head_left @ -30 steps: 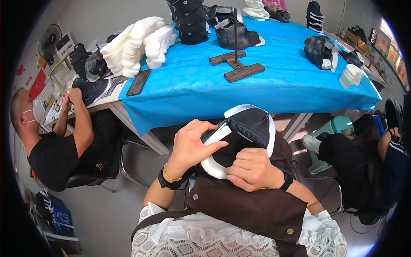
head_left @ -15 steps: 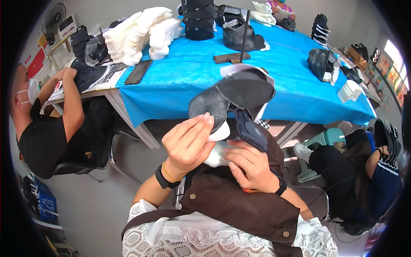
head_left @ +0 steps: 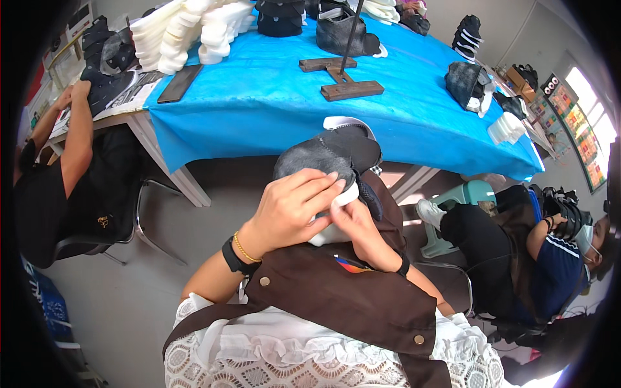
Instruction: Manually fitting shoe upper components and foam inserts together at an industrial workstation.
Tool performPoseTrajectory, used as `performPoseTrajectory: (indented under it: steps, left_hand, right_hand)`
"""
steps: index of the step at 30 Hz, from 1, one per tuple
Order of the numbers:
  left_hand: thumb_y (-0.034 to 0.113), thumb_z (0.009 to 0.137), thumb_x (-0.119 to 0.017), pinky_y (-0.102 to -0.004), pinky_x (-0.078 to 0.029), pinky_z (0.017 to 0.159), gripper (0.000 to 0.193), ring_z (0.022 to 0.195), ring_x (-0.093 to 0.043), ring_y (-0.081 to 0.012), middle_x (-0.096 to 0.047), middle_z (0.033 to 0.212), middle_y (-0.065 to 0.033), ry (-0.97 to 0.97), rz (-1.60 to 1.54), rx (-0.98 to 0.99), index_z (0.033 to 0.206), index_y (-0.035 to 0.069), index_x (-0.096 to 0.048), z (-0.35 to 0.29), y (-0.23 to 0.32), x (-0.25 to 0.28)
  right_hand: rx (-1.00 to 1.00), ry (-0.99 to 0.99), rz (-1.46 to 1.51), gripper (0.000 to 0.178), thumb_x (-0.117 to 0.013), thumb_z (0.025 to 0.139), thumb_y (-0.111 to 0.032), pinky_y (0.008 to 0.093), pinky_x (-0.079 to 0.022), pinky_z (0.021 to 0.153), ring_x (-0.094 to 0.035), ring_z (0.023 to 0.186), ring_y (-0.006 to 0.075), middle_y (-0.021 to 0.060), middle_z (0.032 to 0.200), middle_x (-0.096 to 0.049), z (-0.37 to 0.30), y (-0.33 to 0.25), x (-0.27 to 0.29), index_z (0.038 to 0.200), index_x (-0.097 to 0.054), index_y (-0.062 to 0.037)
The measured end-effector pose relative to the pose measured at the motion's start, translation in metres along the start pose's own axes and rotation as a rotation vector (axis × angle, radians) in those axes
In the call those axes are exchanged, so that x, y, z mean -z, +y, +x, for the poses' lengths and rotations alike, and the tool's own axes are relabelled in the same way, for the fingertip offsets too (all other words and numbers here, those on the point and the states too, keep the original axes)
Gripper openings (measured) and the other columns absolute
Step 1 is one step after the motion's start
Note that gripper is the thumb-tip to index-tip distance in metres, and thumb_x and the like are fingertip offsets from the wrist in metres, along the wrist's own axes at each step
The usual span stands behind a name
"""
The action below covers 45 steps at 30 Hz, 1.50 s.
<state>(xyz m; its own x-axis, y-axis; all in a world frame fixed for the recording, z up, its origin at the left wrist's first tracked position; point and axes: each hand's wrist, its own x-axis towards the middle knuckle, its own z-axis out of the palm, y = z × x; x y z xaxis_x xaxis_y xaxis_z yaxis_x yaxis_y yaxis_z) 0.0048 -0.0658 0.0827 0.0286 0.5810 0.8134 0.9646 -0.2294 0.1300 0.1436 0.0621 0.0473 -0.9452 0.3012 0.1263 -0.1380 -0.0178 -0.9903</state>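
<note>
A dark grey and black fabric cap (head_left: 310,155) is held up in front of my apron, with white edging along its top and a stiff white strip (head_left: 350,194) at its lower edge. My left hand (head_left: 288,208) is closed, its fingertips pinching the lower edge beside this strip. From the right, my right hand (head_left: 367,234) grips the white strip with thumb and fingers, some of them hidden behind the cap. White material shows below, between the two hands.
The blue-covered table (head_left: 246,123) bears white stacked pieces (head_left: 187,35), black caps (head_left: 279,18), a dark wooden stand (head_left: 352,89) with a rod, and a dark flat bar (head_left: 180,84). Co-workers sit left (head_left: 65,194) and right (head_left: 556,258); a green stool (head_left: 479,194) stands at right.
My right hand has come up from below to the white strip, beside my left fingertips. The cap has tilted and sits lower in front of me. My view has shifted right and down.
</note>
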Motion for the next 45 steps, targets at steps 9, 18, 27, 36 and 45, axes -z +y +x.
performPoseTrajectory:
  steps: [9,18,27,36,45]
  left_hand:
    - [0.004,0.087,-0.067,-0.0380,-0.047,0.100,0.032,0.115,-0.062,-0.0307,-0.065,0.121,-0.0175,0.422,-0.095,0.459,0.119,-0.001,-0.066,-0.021,-0.017,0.005]
    - [0.040,0.072,-0.088,-0.0473,-0.035,0.110,0.095,0.132,-0.048,-0.0295,-0.047,0.145,-0.0164,0.258,-0.551,0.929,0.143,0.003,-0.037,-0.065,-0.025,-0.024]
    - [0.030,0.075,-0.088,-0.0317,-0.048,0.095,0.068,0.107,-0.061,-0.0150,-0.067,0.114,-0.0118,0.243,-0.921,0.894,0.124,-0.003,-0.054,-0.039,-0.017,-0.034]
    - [0.026,0.076,-0.087,-0.0277,-0.054,0.077,0.045,0.084,-0.066,-0.0098,-0.072,0.093,-0.0070,0.403,-0.858,0.876,0.102,-0.003,-0.066,-0.028,-0.004,-0.026]
    - [0.026,0.080,-0.083,-0.0276,-0.054,0.075,0.040,0.082,-0.066,-0.0095,-0.072,0.091,-0.0064,0.302,-0.857,1.034,0.101,-0.003,-0.066,-0.034,-0.010,-0.037]
  right_hand:
    - [0.036,0.045,0.343,0.051,-0.041,0.105,-0.038,0.0428,-0.041,0.107,-0.057,0.121,0.0267,0.0159,0.130,-0.060,0.007,0.017,0.018,0.136,-0.046,0.0017]
    - [0.143,0.169,0.365,0.054,-0.038,0.104,-0.042,0.0450,-0.043,0.103,-0.060,0.115,0.0312,0.0194,0.126,-0.061,0.000,0.015,0.016,0.134,-0.047,0.0018]
    - [0.074,0.196,0.670,0.052,-0.031,0.107,-0.040,0.0423,-0.055,0.089,-0.065,0.107,0.0299,0.0199,0.122,-0.062,-0.002,0.002,0.028,0.134,-0.045,0.0013]
    - [-0.154,0.049,0.621,0.073,-0.040,0.101,-0.056,0.0441,-0.034,0.114,-0.042,0.138,0.0285,0.0138,0.150,-0.042,-0.001,-0.012,0.012,0.149,-0.030,-0.0021]
    - [-0.179,0.081,0.413,0.058,-0.041,0.103,-0.053,0.0298,-0.045,0.095,-0.057,0.113,0.0132,0.0042,0.126,-0.060,0.001,0.003,0.008,0.136,-0.051,-0.0056]
